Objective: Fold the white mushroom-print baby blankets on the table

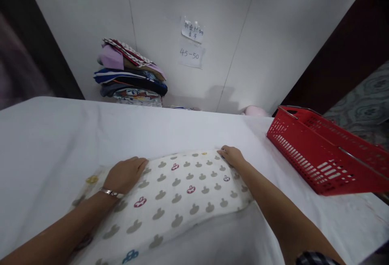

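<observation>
A white cloth (pixel 182 192) printed with small grey, red, yellow and blue motifs lies in front of me. Its near part is covered by a plain white fabric section (pixel 225 240), which may be its underside turned over. My left hand (pixel 126 174), with a silver bracelet at the wrist, rests at the cloth's far left part, fingers closed on the fabric. At the far right corner, my right hand (pixel 232 155) pinches the cloth's edge between thumb and fingers. The fingertips of both hands are partly hidden.
The cloth lies on a table with a white cover (pixel 54 143). A red plastic basket (pixel 322 151) with metal handles stands at the right. Folded fabrics (pixel 130 74) are stacked by the wall at the back left. A pink object (pixel 255 111) shows behind the table, and paper notes (pixel 191 56) hang above.
</observation>
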### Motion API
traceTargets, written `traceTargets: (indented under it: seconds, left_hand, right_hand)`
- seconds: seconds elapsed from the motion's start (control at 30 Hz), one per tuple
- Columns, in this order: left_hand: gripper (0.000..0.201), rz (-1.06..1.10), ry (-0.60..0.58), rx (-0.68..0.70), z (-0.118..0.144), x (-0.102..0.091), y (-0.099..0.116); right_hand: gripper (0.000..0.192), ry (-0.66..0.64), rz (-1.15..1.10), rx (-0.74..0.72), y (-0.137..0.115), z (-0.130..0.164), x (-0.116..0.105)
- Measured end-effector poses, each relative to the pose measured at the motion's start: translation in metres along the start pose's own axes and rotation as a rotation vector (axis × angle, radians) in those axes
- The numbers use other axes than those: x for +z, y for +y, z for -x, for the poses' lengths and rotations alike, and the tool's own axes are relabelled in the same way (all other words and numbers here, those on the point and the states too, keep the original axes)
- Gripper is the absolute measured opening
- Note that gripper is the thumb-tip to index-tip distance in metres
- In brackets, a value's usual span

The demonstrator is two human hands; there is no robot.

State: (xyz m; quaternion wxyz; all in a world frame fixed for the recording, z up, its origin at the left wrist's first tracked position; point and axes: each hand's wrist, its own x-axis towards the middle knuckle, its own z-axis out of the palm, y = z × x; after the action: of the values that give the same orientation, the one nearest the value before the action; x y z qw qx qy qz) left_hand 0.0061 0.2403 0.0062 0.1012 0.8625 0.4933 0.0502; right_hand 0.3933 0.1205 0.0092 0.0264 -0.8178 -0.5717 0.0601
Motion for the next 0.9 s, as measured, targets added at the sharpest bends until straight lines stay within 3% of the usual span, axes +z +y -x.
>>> traceTargets:
  seconds: [0.27, 0.47, 0.63, 0.8, 0.9]
  left_hand:
    - [0.045, -0.013, -0.067, -0.006, -0.005, 0.002, -0.002]
    - [0.046, -0.006, -0.040, 0.017, -0.007, 0.003, -0.002]
    - [0.049, 0.001, -0.072, 0.006, -0.005, -0.005, -0.002]
    - [0.054, -0.054, -0.099, -0.111, 0.000, -0.024, -0.017]
    - [0.052, -0.177, -0.094, -0.099, 0.005, -0.027, -0.032]
  right_hand:
    - [0.041, 0.017, -0.072, 0.062, 0.011, -0.004, 0.007]
    - [0.044, 0.031, -0.105, 0.082, 0.013, -0.010, 0.012]
    - [0.037, -0.013, -0.291, 0.150, 0.016, -0.011, 0.006]
    - [0.033, -0.046, -0.315, 0.236, 0.018, -0.009, 0.004]
    - [0.038, -0.029, -0.267, 0.289, 0.011, -0.005, 0.008]
